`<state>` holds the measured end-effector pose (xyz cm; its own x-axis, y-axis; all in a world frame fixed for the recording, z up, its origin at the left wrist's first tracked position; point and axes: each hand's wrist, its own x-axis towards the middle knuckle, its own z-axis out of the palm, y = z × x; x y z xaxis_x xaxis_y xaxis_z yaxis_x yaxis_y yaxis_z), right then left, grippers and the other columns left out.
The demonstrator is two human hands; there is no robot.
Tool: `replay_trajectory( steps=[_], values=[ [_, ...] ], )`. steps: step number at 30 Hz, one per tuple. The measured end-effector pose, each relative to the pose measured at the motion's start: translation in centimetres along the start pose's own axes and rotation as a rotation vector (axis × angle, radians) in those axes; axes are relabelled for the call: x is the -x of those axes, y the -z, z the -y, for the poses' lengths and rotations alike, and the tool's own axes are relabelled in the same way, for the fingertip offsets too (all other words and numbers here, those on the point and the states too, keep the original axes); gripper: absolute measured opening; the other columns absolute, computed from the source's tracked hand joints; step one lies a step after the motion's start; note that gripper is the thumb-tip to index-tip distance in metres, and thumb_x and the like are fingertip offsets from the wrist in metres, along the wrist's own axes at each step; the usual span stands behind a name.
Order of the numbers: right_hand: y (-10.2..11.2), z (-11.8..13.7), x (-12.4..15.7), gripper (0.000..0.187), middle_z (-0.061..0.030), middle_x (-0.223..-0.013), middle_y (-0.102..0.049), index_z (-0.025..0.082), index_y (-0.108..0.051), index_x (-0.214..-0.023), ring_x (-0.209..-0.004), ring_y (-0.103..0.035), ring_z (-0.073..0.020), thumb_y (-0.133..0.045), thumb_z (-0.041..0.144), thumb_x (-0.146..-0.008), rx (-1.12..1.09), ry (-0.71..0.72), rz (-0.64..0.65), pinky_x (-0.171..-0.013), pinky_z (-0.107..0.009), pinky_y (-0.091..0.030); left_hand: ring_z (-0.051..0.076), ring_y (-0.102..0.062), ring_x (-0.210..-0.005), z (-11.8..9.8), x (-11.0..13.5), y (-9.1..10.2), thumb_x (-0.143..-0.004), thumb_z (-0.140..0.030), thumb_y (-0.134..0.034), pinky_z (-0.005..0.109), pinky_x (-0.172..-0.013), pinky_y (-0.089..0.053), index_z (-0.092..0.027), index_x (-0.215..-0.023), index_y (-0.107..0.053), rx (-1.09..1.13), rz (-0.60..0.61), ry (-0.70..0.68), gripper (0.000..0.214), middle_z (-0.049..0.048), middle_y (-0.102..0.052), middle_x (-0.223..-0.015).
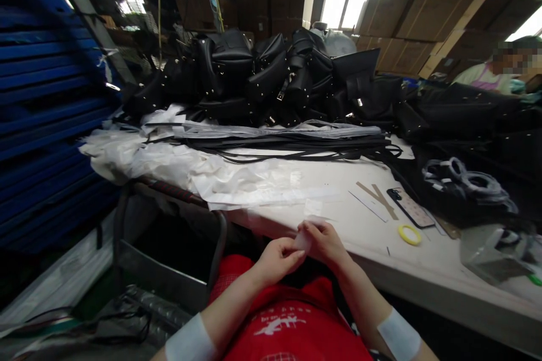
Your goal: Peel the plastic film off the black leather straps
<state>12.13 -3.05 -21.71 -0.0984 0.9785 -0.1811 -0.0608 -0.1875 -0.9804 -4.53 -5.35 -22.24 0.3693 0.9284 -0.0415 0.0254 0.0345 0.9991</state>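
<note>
In front of you, from 10 o'clock round to 4: one worktable [368, 224], pale top, near edge slanting past your lap.
At 12, far side: black bags [231, 56], many, heaped, metal fittings showing.
At 10 to 11: thin white sheets [182, 166], loosely piled to the table's end.
At 12, nearer than the bags: black straps [271, 144], long, flat, laid crosswise.
At the dial's centre, your own pair: left hand [277, 262] and right hand [325, 241], fingers drawn narrow.
Between 2 and 3: one phone [412, 208], lying flat.
At 3, near the phone: one yellow ring [401, 232], flat on the top.
At centre, between your hands: one translucent white piece [302, 241], small, held by both; its far face is hidden.

Handling, as judged: this piece looks thin and apt to crease, so pinch lightly near its edges, pull evenly from both sides, and work over the tabletop, where a dropped piece is easily found.

Pose: left forearm enters from 7, thumb uppermost, fingers curled; right enters from 5, thumb and forefinger pinching, wrist bent inward, beside the table's edge.
</note>
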Motion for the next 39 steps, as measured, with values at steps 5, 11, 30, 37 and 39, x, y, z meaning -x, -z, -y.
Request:
replay_trajectory(
  steps=[5,11,30,37,39],
  values=[
    [0.6,1.1,1.2,0.038,-0.0038,-0.069,-0.071,0.014,-0.074,-0.074,-0.064,-0.061,-0.0159,-0.064,0.049,-0.085,0.223,0.083,0.246,-0.065,-0.027,-0.048,0.025,-0.064,-0.098,-1.6,-1.2,1.9,-0.086,-0.054,-0.058,0.034,-0.093,-0.047,-0.015,-0.081,-0.074,-0.048,-0.237,-0.118,0.042,0.0107,-0.072,-0.098],
    [0.1,1.0,2.3,0.037,-0.0028,-0.073,-0.072,0.016,-0.074,-0.079,-0.065,-0.062,-0.0177,-0.06,0.048,-0.088,0.352,0.106,0.403,-0.065,-0.027,-0.049,0.019,-0.062,-0.068,-2.2,-2.6,1.9,-0.08,-0.052,-0.064,0.029,-0.069,-0.049,-0.013,-0.073,-0.073,0.093,-0.052,0.021,0.041,0.0054,-0.071,-0.07],
    [-0.7,-0.6,3.1,0.034,-0.0056,-0.084,-0.071,0.02,-0.066,-0.093,-0.076,-0.065,-0.0201,-0.062,0.053,-0.086,-0.012,0.207,-0.086,-0.073,-0.033,-0.054,0.009,-0.051,-0.048,-4.3,-2.4,0.5,-0.05,-0.044,-0.089,0.021,-0.049,-0.04,-0.013,-0.055,-0.062,0.434,-0.416,0.125,0.041,-0.001,-0.062,-0.053],
    [-0.7,0.3,3.2,0.029,-0.0069,-0.096,-0.072,0.019,-0.075,-0.082,-0.092,-0.064,-0.0238,-0.067,0.047,-0.084,0.135,0.249,0.086,-0.088,-0.035,-0.05,0.012,-0.058,-0.06,-3.7,-2.6,-0.3,-0.057,-0.04,-0.087,0.024,-0.062,-0.047,-0.013,-0.067,-0.064,0.383,-0.342,0.067,0.036,0.001,-0.066,-0.064],
    [-0.7,0.3,3.1,0.027,-0.0067,-0.094,-0.072,0.02,-0.075,-0.083,-0.088,-0.064,-0.0229,-0.067,0.045,-0.084,0.121,0.265,0.005,-0.084,-0.034,-0.051,0.015,-0.062,-0.071,-3.4,-2.5,-0.3,-0.066,-0.04,-0.082,0.026,-0.071,-0.05,-0.014,-0.079,-0.066,0.32,-0.357,-0.037,0.033,0.0035,-0.068,-0.077]
  ],
)
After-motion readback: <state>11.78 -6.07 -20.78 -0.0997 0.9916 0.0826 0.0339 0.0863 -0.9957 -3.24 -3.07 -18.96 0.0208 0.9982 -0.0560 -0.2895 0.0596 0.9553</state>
